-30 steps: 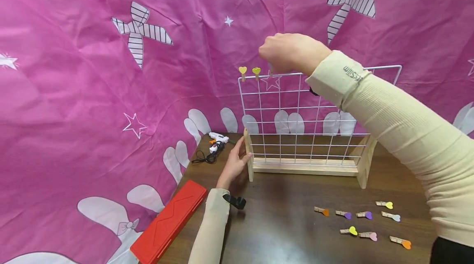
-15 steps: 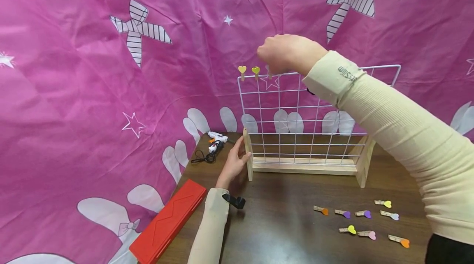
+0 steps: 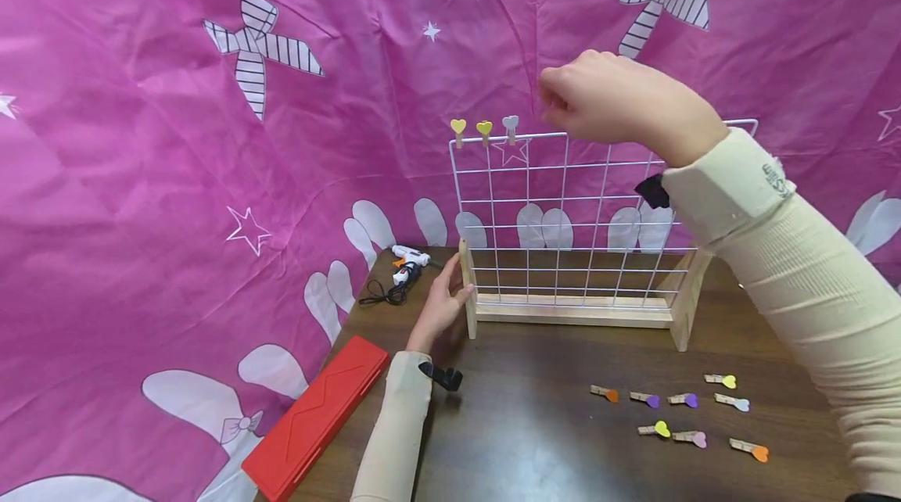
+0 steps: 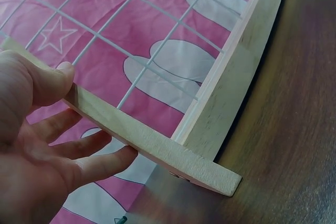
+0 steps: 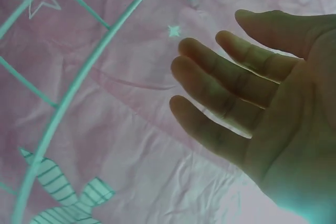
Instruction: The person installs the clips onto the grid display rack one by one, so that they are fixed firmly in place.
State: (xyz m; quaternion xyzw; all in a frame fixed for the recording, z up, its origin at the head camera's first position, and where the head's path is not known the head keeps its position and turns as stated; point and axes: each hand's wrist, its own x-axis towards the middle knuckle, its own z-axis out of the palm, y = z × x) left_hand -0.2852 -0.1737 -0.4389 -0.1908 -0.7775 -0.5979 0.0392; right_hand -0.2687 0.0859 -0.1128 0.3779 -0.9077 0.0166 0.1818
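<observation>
A white wire grid panel [image 3: 565,167] stands upright in a pale wooden base [image 3: 570,315]. My left hand [image 3: 438,310] holds its left wooden upright [image 4: 152,140], thumb on one side and fingers against the other. Along the left of the grid's top bar sit two clothespins with yellow hearts, a left one [image 3: 458,127] and a right one [image 3: 484,129]. A clothespin with a whitish heart [image 3: 510,124] is clipped to their right. My right hand [image 3: 619,99] hovers near the top bar, right of these; in the right wrist view its fingers [image 5: 226,100] are loosely spread, holding nothing.
Several loose heart clothespins lie on the table at the front right, including an orange clothespin [image 3: 750,450] and a pink clothespin [image 3: 691,439]. A red case [image 3: 317,416] lies at the left edge. Behind it is a white glue gun [image 3: 411,255] with a black cord.
My right hand has let go of the whitish-heart clothespin, leaving it on the top bar, and moved right. My left hand keeps its place on the upright.
</observation>
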